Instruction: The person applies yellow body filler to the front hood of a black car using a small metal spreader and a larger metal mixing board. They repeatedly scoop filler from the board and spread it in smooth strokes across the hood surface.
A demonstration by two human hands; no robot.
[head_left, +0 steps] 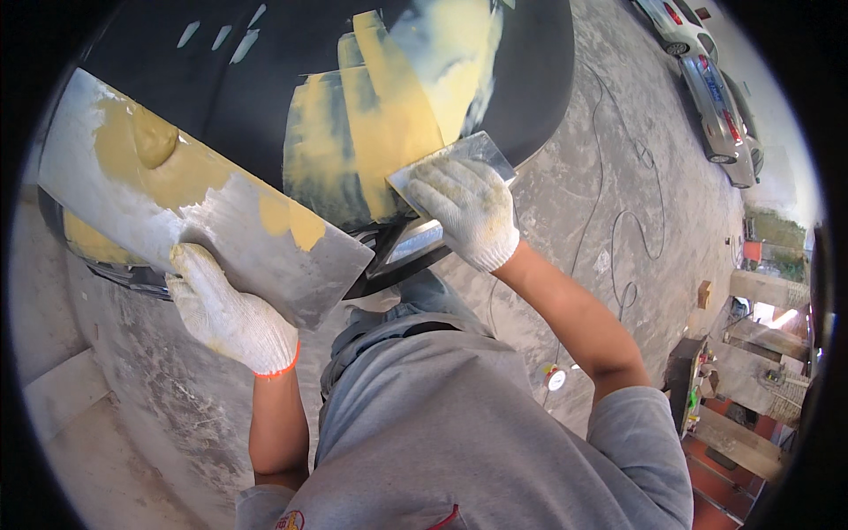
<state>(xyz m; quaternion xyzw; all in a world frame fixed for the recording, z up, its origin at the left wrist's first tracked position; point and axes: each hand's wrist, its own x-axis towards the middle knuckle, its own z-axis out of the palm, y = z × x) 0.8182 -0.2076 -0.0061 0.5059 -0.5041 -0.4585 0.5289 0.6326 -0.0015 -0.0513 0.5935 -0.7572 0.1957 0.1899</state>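
My left hand (228, 314), in a white knit glove, grips the near edge of a large metal mixing plate (291, 265) with the thumb on top. Yellow putty (155, 140) lies in a mound and smears across that plate. My right hand (466, 205), also gloved, is closed on a flat metal spreader (484, 152). The spreader lies against the dark car panel (252, 102), at the lower end of the putty streaks. Broad strokes of yellow filler (367, 128) cover the middle of the panel, paler and smoother toward the top right.
A black-framed opening (411, 243) sits in the panel's near edge. A dark cable (609, 256) winds over the concrete floor on the right. Parked cars (711, 102) stand at the far right. Boards and clutter (751, 389) fill the right side, with a small round gauge (555, 380) nearby.
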